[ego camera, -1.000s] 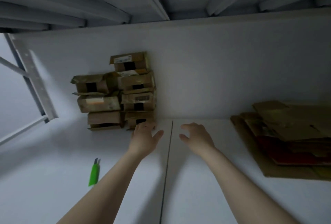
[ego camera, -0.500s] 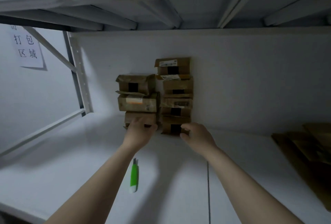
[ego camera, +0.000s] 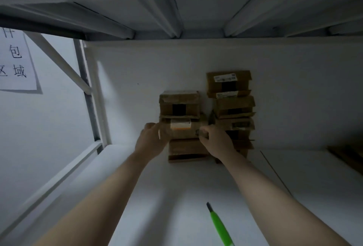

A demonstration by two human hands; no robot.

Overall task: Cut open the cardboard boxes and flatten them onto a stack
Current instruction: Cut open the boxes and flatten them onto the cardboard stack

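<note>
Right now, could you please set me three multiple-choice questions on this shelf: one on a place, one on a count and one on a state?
1. Where does the green knife lie?
A. Inside an open box
B. On the white shelf board, apart from the boxes
C. Hanging on the wall

2. How many boxes make up the left stack?
A. Three
B. One
C. Six

3. What are the left hand and right hand doing?
A. Lying flat on the board
B. Holding the knife
C. Holding the labelled middle box

Answers: B, the knife lies alone on the board; A, a top, a labelled and a bottom box show; C, one hand grips each end.
</note>
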